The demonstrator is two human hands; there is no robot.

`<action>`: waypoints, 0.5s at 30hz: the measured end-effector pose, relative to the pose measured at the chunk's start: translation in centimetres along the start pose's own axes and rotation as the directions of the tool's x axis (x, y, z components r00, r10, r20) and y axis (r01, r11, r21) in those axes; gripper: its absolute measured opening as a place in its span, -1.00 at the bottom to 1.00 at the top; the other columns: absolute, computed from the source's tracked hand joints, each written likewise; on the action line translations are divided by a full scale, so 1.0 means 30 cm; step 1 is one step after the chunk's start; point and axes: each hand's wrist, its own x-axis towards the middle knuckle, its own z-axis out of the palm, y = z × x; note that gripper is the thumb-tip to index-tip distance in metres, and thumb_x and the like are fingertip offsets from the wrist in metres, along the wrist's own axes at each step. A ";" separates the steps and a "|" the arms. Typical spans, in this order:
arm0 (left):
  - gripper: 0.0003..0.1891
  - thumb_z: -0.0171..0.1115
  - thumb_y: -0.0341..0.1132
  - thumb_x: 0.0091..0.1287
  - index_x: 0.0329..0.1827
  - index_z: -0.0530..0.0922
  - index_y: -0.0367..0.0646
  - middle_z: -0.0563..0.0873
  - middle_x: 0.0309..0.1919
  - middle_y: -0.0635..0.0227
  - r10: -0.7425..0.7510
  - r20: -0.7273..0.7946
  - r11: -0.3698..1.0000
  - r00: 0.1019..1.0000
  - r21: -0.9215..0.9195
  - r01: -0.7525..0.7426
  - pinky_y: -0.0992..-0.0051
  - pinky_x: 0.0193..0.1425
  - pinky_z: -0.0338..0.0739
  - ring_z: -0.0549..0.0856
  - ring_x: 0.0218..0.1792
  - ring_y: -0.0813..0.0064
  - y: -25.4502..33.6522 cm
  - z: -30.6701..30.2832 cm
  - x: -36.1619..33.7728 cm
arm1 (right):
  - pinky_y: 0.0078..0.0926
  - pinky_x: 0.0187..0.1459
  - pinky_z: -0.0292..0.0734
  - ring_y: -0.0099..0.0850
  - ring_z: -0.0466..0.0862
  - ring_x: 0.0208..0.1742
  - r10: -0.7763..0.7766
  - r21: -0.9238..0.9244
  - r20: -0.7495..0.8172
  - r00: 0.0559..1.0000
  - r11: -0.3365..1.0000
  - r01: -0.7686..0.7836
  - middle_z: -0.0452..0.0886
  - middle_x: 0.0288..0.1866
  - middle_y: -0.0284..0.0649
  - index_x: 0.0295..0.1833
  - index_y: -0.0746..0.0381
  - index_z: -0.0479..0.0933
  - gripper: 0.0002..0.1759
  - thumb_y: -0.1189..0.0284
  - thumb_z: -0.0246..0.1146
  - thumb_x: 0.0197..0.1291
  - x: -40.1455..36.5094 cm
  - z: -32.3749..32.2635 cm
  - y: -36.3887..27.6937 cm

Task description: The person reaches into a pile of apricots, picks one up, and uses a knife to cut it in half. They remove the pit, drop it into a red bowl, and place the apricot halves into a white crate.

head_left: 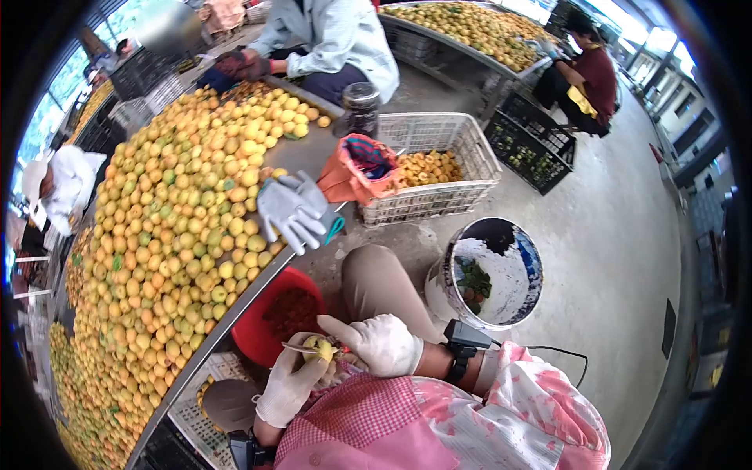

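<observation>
My left hand (pixel 290 389), in a white glove, holds a yellow fruit (pixel 319 347) between thumb and fingers over my lap. My right hand (pixel 384 345), gloved too, is closed beside the fruit, its index finger pointing left; a small red and metallic tool (pixel 341 350) shows at its fingers, partly hidden. Just beyond my hands a red basin (pixel 280 291) holds dark reddish pieces. A metal-edged table (pixel 205 333) to the left bears a large heap of yellow-orange fruit (pixel 168 227). Grey gloves (pixel 294 210) lie at its edge.
A white crate (pixel 423 205) with yellow fruit pieces and an orange bag (pixel 356 184) stand ahead. Right of my knee is a stained white bucket (pixel 501 301) with leaves inside. A dark jar (pixel 360 110) stands near a person in light blue (pixel 345 47). Others sit farther off.
</observation>
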 end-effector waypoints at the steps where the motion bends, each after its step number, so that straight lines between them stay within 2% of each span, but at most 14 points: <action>1: -0.72 0.18 -0.38 0.46 0.17 0.42 -0.22 0.63 -0.25 0.38 -0.063 0.020 0.995 0.998 -0.076 0.064 0.63 -0.24 0.51 0.57 -0.34 0.67 0.007 0.021 0.017 | -0.16 -0.53 0.55 -0.15 0.67 -0.52 0.026 -0.013 0.023 0.999 1.000 -0.026 0.62 -0.50 -0.14 0.52 0.16 0.17 -0.11 0.25 0.33 0.07 -0.021 -0.020 0.011; 3: -0.68 0.22 -0.33 0.46 0.18 0.41 -0.22 0.63 -0.23 0.39 -0.058 0.074 0.994 0.996 -0.090 0.065 0.63 -0.23 0.51 0.57 -0.33 0.67 0.000 0.074 0.070 | -0.14 -0.53 0.55 -0.12 0.68 -0.51 0.117 -0.026 0.056 0.992 0.993 -0.116 0.64 -0.49 -0.12 0.56 0.14 0.10 -0.07 0.17 0.34 0.12 -0.074 -0.041 0.037; 4: -0.64 0.27 -0.27 0.45 0.19 0.41 -0.21 0.63 -0.21 0.40 -0.057 0.074 0.991 0.996 -0.113 0.065 0.63 -0.22 0.51 0.57 -0.32 0.66 -0.006 0.098 0.092 | -0.14 -0.53 0.55 -0.12 0.68 -0.51 0.151 -0.039 0.042 0.988 0.988 -0.150 0.64 -0.49 -0.12 0.56 0.14 0.10 -0.07 0.17 0.34 0.12 -0.107 -0.052 0.056; 5: -0.57 0.33 -0.19 0.41 0.18 0.42 -0.24 0.63 -0.18 0.38 -0.063 0.144 0.993 0.988 -0.092 0.076 0.57 -0.17 0.55 0.61 -0.27 0.60 -0.012 0.112 0.112 | -0.13 -0.51 0.56 -0.10 0.69 -0.49 0.164 -0.046 0.000 0.986 0.985 -0.164 0.65 -0.47 -0.10 0.56 0.14 0.10 -0.09 0.14 0.32 0.15 -0.139 -0.061 0.071; 6: -0.57 0.33 -0.19 0.41 0.18 0.42 -0.24 0.63 -0.18 0.38 -0.072 0.173 0.992 0.982 -0.086 0.088 0.57 -0.17 0.55 0.61 -0.27 0.60 -0.023 0.139 0.142 | -0.12 -0.50 0.56 -0.07 0.69 -0.48 0.173 -0.051 -0.039 0.984 0.983 -0.175 0.65 -0.46 -0.09 0.56 0.13 0.10 -0.11 0.12 0.31 0.18 -0.168 -0.073 0.080; 8: -0.54 0.36 -0.14 0.38 0.13 0.46 -0.28 0.65 -0.20 0.32 0.124 0.194 0.949 0.973 0.264 -0.173 0.48 -0.11 0.58 0.65 -0.23 0.50 -0.039 0.197 0.201 | -0.12 -0.47 0.57 -0.05 0.69 -0.46 0.211 -0.013 -0.087 0.974 0.977 -0.213 0.65 -0.46 -0.07 0.54 0.14 0.13 -0.16 0.09 0.27 0.23 -0.222 -0.119 0.082; 9: -0.53 0.39 -0.08 0.35 0.05 0.51 -0.31 0.68 -0.22 0.25 0.125 0.211 0.921 0.969 0.340 -0.193 0.43 -0.08 0.59 0.67 -0.20 0.45 -0.021 0.224 0.224 | -0.12 -0.46 0.57 -0.06 0.69 -0.44 0.322 -0.019 -0.036 0.946 0.946 -0.323 0.65 -0.45 -0.06 0.53 0.15 0.15 -0.19 0.09 0.26 0.26 -0.244 -0.147 0.077; 10: -0.53 0.39 -0.08 0.35 0.05 0.51 -0.31 0.68 -0.22 0.25 0.119 0.225 0.919 0.967 0.344 -0.193 0.43 -0.08 0.59 0.67 -0.20 0.45 -0.009 0.254 0.253 | -0.12 -0.45 0.57 -0.06 0.70 -0.43 0.426 -0.028 0.013 0.905 0.905 -0.425 0.65 -0.44 -0.04 0.52 0.15 0.16 -0.21 0.09 0.24 0.28 -0.268 -0.166 0.077; 12: -0.52 0.42 -0.04 0.31 -0.01 0.54 -0.31 0.71 -0.25 0.20 0.132 0.303 0.887 0.944 0.388 -0.249 0.39 -0.08 0.59 0.70 -0.21 0.40 -0.004 0.312 0.310 | -0.10 -0.43 0.57 -0.05 0.70 -0.42 0.447 -0.015 -0.057 0.893 0.894 -0.449 0.66 -0.39 -0.02 0.49 0.17 0.19 -0.26 0.10 0.22 0.30 -0.327 -0.183 0.095; 13: -0.52 0.42 -0.04 0.29 -0.03 0.54 -0.31 0.73 -0.25 0.14 0.118 0.327 0.864 0.938 0.431 -0.259 0.34 -0.08 0.59 0.72 -0.22 0.29 -0.029 0.335 0.348 | -0.10 -0.42 0.56 -0.04 0.69 -0.42 0.479 0.003 -0.100 0.872 0.877 -0.481 0.66 -0.36 -0.01 0.48 0.18 0.21 -0.28 0.11 0.21 0.31 -0.356 -0.189 0.107; 14: -0.52 0.42 -0.04 0.29 -0.03 0.54 -0.31 0.73 -0.25 0.14 0.113 0.337 0.861 0.935 0.436 -0.261 0.34 -0.08 0.59 0.72 -0.22 0.29 -0.043 0.356 0.375 | -0.10 -0.42 0.56 -0.03 0.69 -0.41 0.509 0.023 -0.143 0.849 0.859 -0.511 0.67 -0.34 -0.01 0.47 0.19 0.22 -0.29 0.12 0.20 0.32 -0.383 -0.198 0.115; 15: -0.52 0.40 -0.06 0.33 0.03 0.52 -0.31 0.71 -0.21 0.21 0.087 0.411 0.849 0.907 0.446 -0.284 0.37 -0.04 0.57 0.68 -0.18 0.37 -0.035 0.388 0.397 | -0.10 -0.42 0.56 -0.03 0.69 -0.41 0.517 0.029 -0.152 0.843 0.855 -0.519 0.67 -0.34 -0.01 0.47 0.19 0.22 -0.29 0.12 0.20 0.32 -0.409 -0.210 0.118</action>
